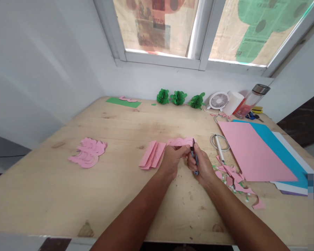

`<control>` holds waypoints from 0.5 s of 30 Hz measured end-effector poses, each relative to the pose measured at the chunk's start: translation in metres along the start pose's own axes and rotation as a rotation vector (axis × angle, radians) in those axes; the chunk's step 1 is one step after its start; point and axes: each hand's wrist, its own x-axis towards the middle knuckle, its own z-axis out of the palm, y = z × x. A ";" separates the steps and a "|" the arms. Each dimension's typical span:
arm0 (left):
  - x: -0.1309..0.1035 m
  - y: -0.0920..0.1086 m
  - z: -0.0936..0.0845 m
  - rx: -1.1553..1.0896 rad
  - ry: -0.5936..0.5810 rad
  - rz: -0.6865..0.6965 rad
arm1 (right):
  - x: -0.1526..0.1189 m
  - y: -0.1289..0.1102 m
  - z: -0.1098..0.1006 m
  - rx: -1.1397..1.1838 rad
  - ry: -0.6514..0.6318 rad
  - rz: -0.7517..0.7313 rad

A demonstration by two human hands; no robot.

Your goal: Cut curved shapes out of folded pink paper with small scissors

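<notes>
My left hand [174, 157] pinches the lower edge of a pink wavy-edged paper piece [181, 141] near the middle of the table. Closed around a pair of grey-handled scissors [195, 164], my right hand [203, 163] is just to the right, with the dark blades pointing up at the paper's right end. Folded pink paper [152, 155] lies left of my left hand. Farther left is a pile of pink scalloped cut-outs [90, 152]. Pink scraps [232, 177] are scattered right of my right hand.
Pink [256, 150], blue and white sheets lie at the right, beside a white pen [219, 149]. Along the back stand green paper shapes [178, 98], a small fan [218, 101] and a bottle [252, 101]. A green strip [122, 102] lies back left.
</notes>
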 end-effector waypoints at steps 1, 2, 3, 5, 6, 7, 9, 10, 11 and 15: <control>0.000 -0.001 0.000 -0.002 0.003 -0.008 | 0.000 0.000 0.000 0.006 0.002 -0.008; 0.000 -0.001 -0.001 -0.004 0.005 -0.013 | 0.001 0.001 -0.001 0.012 0.002 -0.014; 0.000 -0.001 -0.001 -0.006 0.005 -0.016 | 0.001 0.001 -0.001 0.017 0.003 -0.016; 0.001 -0.001 -0.001 -0.010 0.003 -0.015 | 0.001 0.001 -0.001 0.020 0.002 -0.014; 0.000 -0.001 -0.001 -0.010 0.001 -0.012 | 0.001 0.001 -0.001 0.018 0.000 -0.016; 0.000 -0.001 -0.001 -0.008 0.000 -0.010 | 0.001 0.001 -0.002 0.017 -0.003 -0.018; 0.000 0.000 0.000 -0.004 0.001 -0.011 | 0.001 0.001 -0.002 0.022 -0.015 -0.016; 0.000 0.000 0.000 -0.003 0.004 -0.014 | 0.001 0.000 -0.002 0.031 -0.023 -0.011; 0.000 0.000 0.001 -0.002 0.010 -0.015 | 0.001 0.000 -0.002 0.041 -0.029 -0.003; 0.001 -0.001 0.001 0.017 0.039 -0.010 | 0.002 -0.002 -0.003 0.078 -0.054 0.031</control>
